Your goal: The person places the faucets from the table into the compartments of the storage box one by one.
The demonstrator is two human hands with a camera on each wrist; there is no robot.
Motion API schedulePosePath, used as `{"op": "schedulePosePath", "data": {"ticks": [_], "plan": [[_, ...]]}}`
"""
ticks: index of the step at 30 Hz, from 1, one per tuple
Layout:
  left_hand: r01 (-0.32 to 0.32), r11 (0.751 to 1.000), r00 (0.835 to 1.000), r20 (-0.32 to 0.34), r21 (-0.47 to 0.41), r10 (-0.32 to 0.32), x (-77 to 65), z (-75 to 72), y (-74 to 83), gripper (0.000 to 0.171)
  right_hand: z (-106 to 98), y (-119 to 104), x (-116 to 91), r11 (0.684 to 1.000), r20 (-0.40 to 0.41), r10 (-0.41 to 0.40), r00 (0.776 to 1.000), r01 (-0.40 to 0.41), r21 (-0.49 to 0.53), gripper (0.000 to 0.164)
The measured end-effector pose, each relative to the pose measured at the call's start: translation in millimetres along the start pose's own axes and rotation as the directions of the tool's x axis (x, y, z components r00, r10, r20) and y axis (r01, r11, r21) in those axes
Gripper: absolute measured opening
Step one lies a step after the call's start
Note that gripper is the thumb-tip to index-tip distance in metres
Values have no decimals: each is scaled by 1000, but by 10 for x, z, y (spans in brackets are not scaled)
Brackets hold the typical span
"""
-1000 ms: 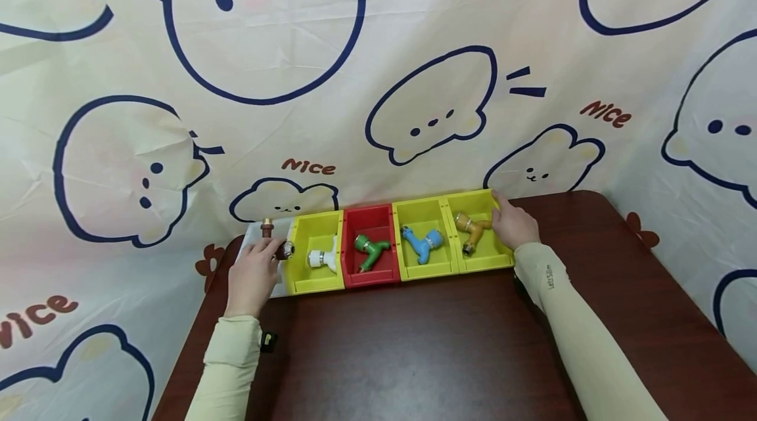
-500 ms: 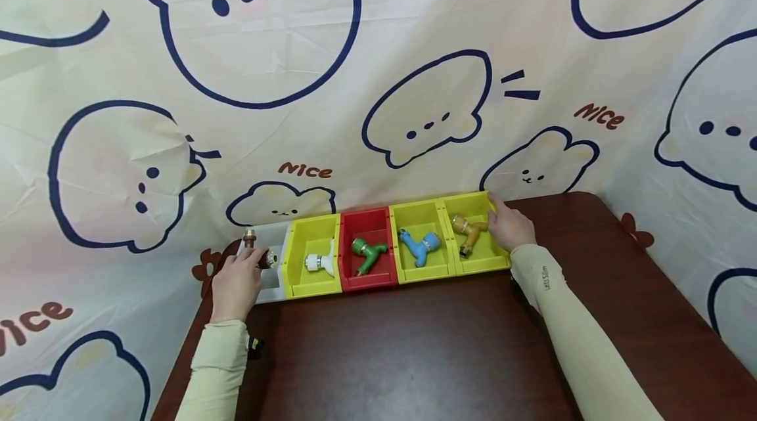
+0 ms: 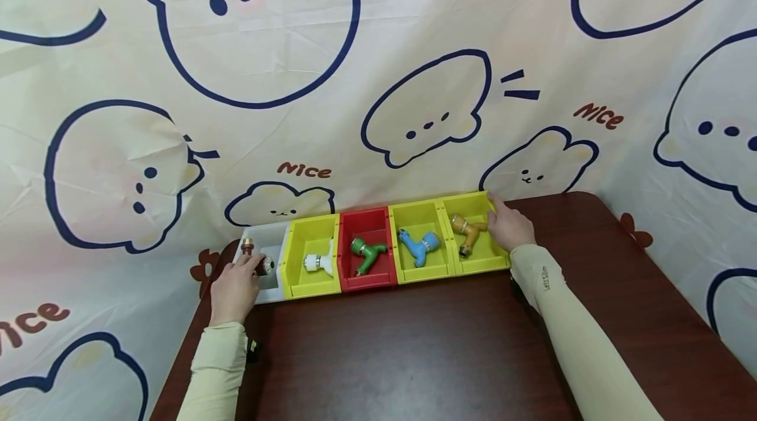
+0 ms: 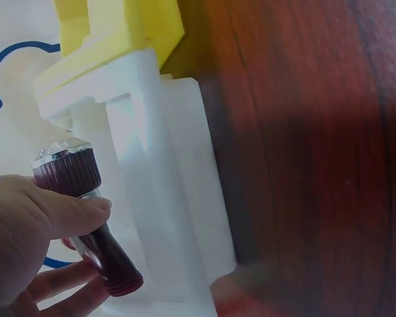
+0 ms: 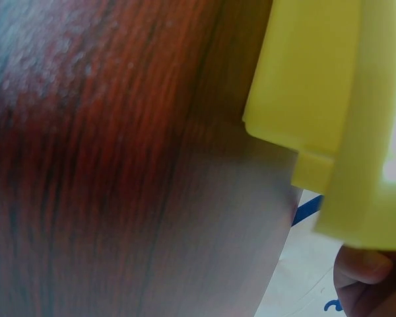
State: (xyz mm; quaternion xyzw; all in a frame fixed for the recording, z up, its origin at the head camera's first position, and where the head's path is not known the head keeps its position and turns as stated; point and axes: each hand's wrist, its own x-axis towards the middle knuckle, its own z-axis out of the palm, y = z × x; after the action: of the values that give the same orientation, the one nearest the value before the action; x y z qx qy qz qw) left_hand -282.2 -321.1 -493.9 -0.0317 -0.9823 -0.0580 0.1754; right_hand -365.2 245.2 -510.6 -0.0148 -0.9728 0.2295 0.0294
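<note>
My left hand holds a dark brown tap with a ribbed, chrome-topped knob and a brass end, pinched between thumb and fingers. The tap is over the whitish bin at the left end of the row. At the other end, my right hand grips the outer side wall of the end yellow bin; in the right wrist view a thumb shows right at its rim. A mustard-coloured tap lies in that bin, close to the right fingers.
Between the end bins stand a yellow bin with a white tap, a red bin with a green tap, and another yellow bin with a blue tap. A patterned cloth hangs behind the dark wooden table.
My left hand has moved left with the brown tap, then lowered it slightly toward the whitish bin. The right hand stays on the end yellow bin. The view has shifted a little.
</note>
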Motion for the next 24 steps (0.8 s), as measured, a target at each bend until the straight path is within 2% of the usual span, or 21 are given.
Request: {"op": "schedulePosePath", "data": {"ticks": [8,17,24], "plan": [[-2,1000,1000,30,9,1,-16,68,-37,42,-1,-3,-6,1000,5,4,1000,-4,4,52],[8,1000,997,83,23,-10,20,117,-11,43,-9,17,-6,1000,2,6,1000,-6,6,52],[-1,1000,997,76,21,-1,20,148,-20,42,2,8,-1,1000,-3,-2,1000,2,10,53]]}}
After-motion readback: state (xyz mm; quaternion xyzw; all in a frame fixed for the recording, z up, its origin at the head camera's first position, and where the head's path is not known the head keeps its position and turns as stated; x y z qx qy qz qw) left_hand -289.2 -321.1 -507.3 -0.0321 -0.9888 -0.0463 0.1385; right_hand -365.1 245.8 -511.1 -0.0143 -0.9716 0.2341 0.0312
